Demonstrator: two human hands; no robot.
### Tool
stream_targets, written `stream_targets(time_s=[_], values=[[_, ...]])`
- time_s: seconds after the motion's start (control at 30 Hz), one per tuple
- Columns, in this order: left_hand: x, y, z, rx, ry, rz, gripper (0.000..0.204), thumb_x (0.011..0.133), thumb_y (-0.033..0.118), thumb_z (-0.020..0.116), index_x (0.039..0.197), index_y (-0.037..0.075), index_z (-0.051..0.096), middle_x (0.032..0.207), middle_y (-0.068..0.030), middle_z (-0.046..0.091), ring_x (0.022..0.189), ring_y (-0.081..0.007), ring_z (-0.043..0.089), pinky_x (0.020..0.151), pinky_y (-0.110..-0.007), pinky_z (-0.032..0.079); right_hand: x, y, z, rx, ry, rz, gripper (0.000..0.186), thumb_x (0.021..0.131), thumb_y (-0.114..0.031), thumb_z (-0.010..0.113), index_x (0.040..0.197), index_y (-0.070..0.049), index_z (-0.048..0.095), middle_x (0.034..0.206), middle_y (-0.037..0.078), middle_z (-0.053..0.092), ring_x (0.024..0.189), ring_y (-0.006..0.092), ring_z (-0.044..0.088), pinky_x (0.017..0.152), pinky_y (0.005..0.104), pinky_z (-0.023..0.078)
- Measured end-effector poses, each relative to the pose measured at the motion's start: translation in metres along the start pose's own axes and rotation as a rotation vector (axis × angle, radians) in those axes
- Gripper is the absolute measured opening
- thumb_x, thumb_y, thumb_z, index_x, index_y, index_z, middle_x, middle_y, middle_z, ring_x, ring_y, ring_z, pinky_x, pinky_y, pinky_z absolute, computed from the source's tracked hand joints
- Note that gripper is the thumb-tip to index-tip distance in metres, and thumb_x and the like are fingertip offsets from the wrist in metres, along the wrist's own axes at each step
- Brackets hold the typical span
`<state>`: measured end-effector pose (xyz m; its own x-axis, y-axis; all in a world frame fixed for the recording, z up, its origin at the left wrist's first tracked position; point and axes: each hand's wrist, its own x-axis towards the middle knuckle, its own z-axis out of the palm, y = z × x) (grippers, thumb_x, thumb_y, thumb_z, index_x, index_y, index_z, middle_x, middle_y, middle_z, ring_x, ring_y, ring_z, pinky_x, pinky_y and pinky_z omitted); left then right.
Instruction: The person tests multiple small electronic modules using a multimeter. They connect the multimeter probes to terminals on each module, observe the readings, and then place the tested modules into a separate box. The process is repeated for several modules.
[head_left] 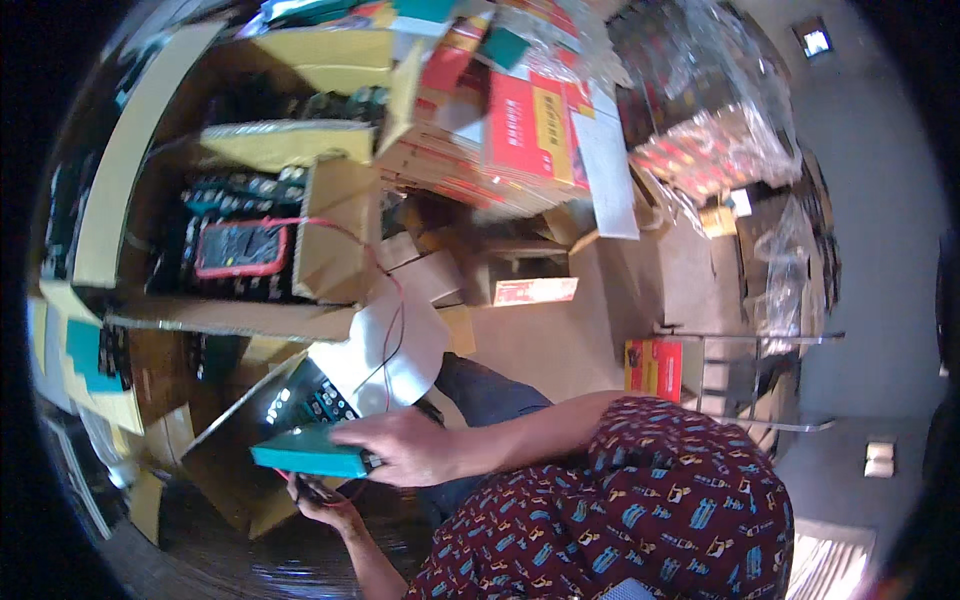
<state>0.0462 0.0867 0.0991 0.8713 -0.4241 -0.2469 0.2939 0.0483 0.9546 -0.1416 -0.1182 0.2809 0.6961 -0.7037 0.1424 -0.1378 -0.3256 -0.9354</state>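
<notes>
My right hand point(405, 448) grips a flat teal rectangular item point(305, 448) above an open carton point(215, 445). Beneath it, my left hand point(325, 510) is closed around slim dark objects, apparently meter probes point(310, 485). A red multimeter point(240, 250) rests on dark teal items inside a larger cardboard box point(225, 322); its leads point(398, 310) trail down toward my hands. Dark items with round silvery spots point(310, 395) lie in the lower carton, beside a white sheet point(375, 340).
Red printed cartons point(525, 120) stack at the back, beside plastic-wrapped stacks point(730, 150). An open box point(525, 265) sits on the floor point(600, 320). A metal trolley point(750, 337) stands at the right near a red box point(652, 370). More cartons point(85, 380) line the left.
</notes>
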Motion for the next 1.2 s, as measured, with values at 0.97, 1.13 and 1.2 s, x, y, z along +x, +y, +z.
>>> stream_targets(time_s=[0.97, 1.13, 1.2], values=[[-0.229, -0.038, 0.235, 1.732, -1.504, 0.059, 0.026, 0.092, 0.024, 0.066, 0.083, 0.000, 0.068, 0.076, -0.0230, 0.063, 0.074, -0.0395, 0.066, 0.063, -0.053, 0.048, -0.645, 0.160, -0.290, 0.560, 2.046, 1.165, 0.018, 0.087, -0.007, 0.080, 0.100, 0.004, 0.075, 0.092, 0.011, 0.077, 0.075, 0.0209, 0.073, 0.064, 0.0362, 0.060], [-0.296, -0.051, 0.281, 1.791, -1.455, -0.161, 0.026, 0.093, 0.025, 0.066, 0.085, 0.001, 0.067, 0.076, -0.0215, 0.062, 0.074, -0.0380, 0.066, 0.063, -0.051, 0.049, -0.726, 0.176, -0.320, 0.622, 2.187, 1.086, 0.018, 0.086, -0.007, 0.081, 0.100, 0.003, 0.075, 0.093, 0.011, 0.077, 0.076, 0.0214, 0.073, 0.066, 0.0366, 0.060], [-0.325, -0.061, 0.299, 1.786, -1.464, -0.190, 0.026, 0.093, 0.026, 0.066, 0.086, 0.001, 0.067, 0.076, -0.0209, 0.062, 0.073, -0.0374, 0.065, 0.062, -0.051, 0.049, -0.770, 0.184, -0.338, 0.555, 2.177, 1.205, 0.019, 0.086, -0.007, 0.081, 0.101, 0.003, 0.075, 0.094, 0.012, 0.077, 0.077, 0.0217, 0.074, 0.067, 0.0369, 0.060]])
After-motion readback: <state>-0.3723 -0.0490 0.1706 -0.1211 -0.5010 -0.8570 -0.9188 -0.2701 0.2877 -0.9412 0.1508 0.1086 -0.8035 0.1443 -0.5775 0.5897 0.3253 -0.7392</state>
